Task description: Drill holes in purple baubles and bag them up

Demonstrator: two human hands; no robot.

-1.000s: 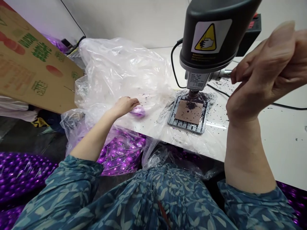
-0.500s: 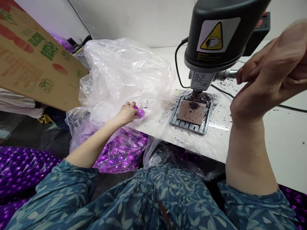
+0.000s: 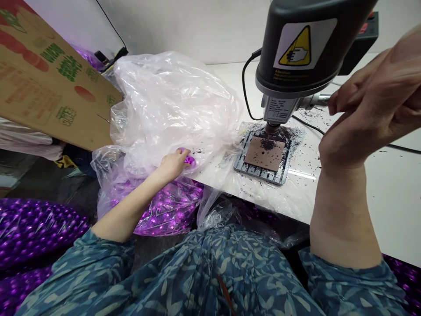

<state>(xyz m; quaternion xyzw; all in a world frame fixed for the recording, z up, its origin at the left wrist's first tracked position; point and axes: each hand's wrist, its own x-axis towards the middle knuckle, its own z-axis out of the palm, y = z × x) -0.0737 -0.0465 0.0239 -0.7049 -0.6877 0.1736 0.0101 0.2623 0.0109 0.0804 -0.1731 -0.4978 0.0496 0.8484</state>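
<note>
My left hand is closed on a small, shiny purple object, low over the table's front edge beside clear plastic. The fingers cover part of it, and its exact kind cannot be made out. On the right, my right hand is wrapped round the metal lever of a bench drill press; the hand hides the lever's outer end. Under the drill's chuck, a brown square board with a small dark hole lies on the grey slotted base. Dark shavings are heaped on it.
A large clear plastic bag spreads over the left of the white table. Purple shiny pieces in plastic hang below the edge, with more purple material at far left. A cardboard box leans behind. A black cable crosses the table.
The view has shifted slightly. My left hand stays on the purple object, which now shows a different, patterned side. My right hand keeps its grip on the lever, with little visible movement.
</note>
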